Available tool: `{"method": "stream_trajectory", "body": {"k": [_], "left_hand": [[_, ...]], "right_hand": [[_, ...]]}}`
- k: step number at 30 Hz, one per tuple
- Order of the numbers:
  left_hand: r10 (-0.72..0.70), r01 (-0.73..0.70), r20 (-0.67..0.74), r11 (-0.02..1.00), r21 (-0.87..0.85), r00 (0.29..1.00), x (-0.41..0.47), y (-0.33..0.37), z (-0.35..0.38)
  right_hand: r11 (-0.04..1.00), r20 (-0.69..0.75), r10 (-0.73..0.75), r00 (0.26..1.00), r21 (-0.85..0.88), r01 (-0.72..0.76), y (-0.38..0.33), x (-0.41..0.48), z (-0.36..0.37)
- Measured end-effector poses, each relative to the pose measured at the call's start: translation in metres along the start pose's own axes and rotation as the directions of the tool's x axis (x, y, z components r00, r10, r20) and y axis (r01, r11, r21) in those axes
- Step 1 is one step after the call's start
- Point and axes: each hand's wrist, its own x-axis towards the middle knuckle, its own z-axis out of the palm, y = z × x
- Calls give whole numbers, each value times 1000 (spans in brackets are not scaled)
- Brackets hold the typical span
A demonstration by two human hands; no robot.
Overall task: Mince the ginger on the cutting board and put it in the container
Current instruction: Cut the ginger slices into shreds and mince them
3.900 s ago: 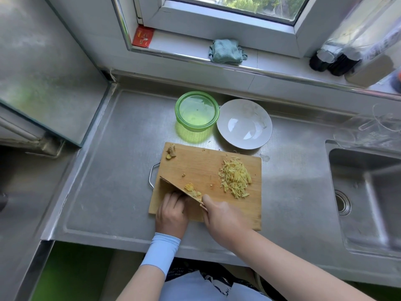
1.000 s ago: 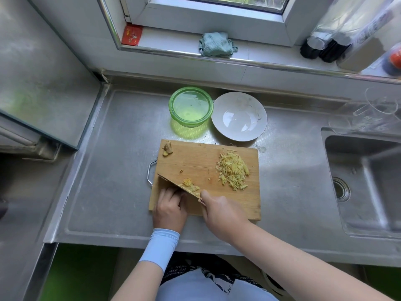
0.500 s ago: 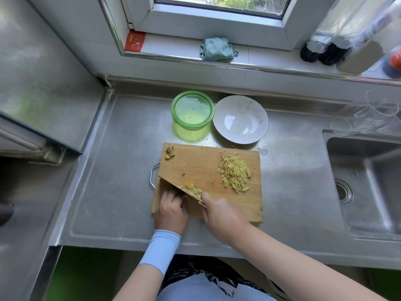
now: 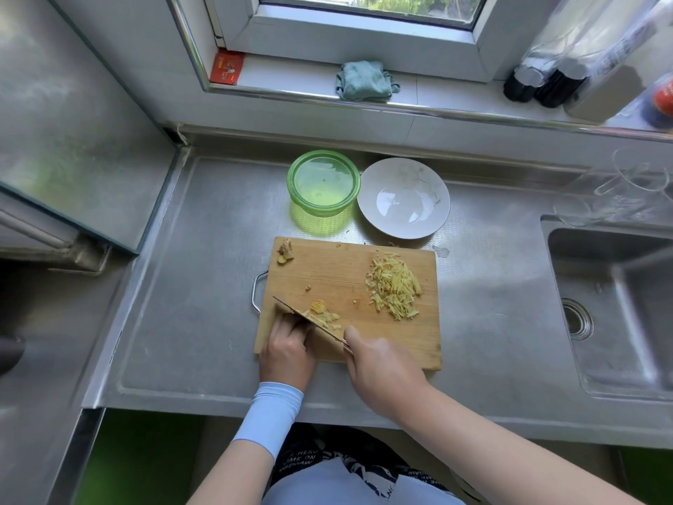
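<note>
Steel worktop (image 4: 204,286), grey and dull, carries everything. On it lies the wooden cutting board (image 4: 338,271), with a wire handle (image 4: 256,297) on its left edge. At the board's far left corner sits 1 knobbly ginger stub (image 4: 286,251), tan-skinned and uncut.

The left hand (image 4: 287,349), with a pale blue sleeve (image 4: 269,413) at the wrist, rests on the near left part of the board. Its fingers are bent down against the knife (image 4: 320,331), and the blade hides their tips, so I cannot tell whether they pinch any ginger. The knife slants from far left to near right, its edge down on the board. Just beyond the blade and touching it lies a small heap of cut ginger (image 4: 322,311), pale yellow, in short thin slices and bits. The right hand (image 4: 382,369) grips the knife at its near right end, its fingers wrapped round a handle hidden inside the fist.

Farther right, well apart from both hands, a larger pile of ginger strips (image 4: 393,289) lies on the far right part of the board: yellow, fine as matchsticks, loosely spread. A few crumbs dot the wood between the 2 heaps.

Beyond the board's far edge stands the translucent green container (image 4: 323,182), and just to its right a white plate (image 4: 433,191). At the far right the sink (image 4: 619,315) is set into the worktop.
</note>
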Motion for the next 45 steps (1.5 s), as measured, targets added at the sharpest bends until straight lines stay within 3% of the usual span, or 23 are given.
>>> {"method": "stream_trajectory", "body": {"k": [28, 45], "left_hand": [[30, -32, 103, 999, 17, 994, 6, -8, -1], [59, -59, 91, 998, 2, 994, 5, -9, -5]], "right_hand": [[999, 7, 26, 1000, -27, -26, -12, 17, 3], [1000, 19, 12, 1000, 18, -12, -1, 3, 0]]}}
